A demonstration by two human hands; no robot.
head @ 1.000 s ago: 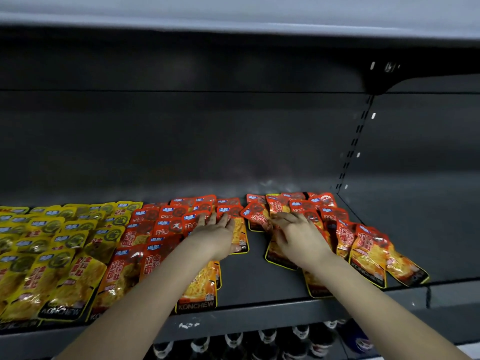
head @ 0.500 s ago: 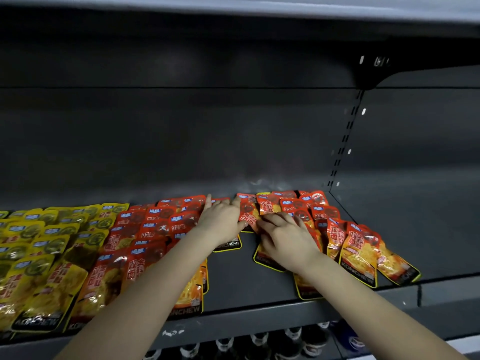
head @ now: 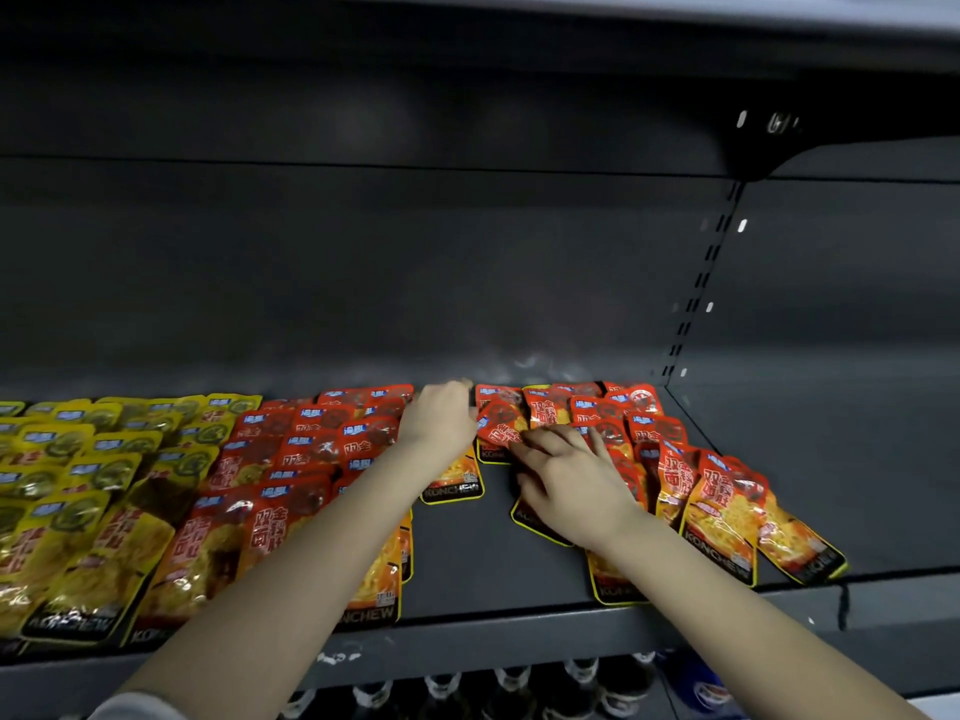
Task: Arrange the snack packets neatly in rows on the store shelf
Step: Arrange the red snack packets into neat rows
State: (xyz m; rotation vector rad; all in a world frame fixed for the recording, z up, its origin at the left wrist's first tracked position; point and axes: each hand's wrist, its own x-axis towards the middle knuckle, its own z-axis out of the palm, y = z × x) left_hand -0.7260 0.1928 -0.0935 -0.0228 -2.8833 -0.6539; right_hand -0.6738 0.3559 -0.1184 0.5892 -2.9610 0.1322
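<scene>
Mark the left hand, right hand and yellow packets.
left hand (head: 441, 417), head view, back of the hand.
right hand (head: 569, 480), head view, back of the hand.
yellow packets (head: 83, 444), head view, one packet's front.

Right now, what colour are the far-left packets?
The far-left packets are yellow; head view shows it.

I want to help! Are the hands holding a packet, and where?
Nothing plainly. The right hand lies open on red packets, touching a tilted packet's lower edge; the left hand is too blurred.
</scene>
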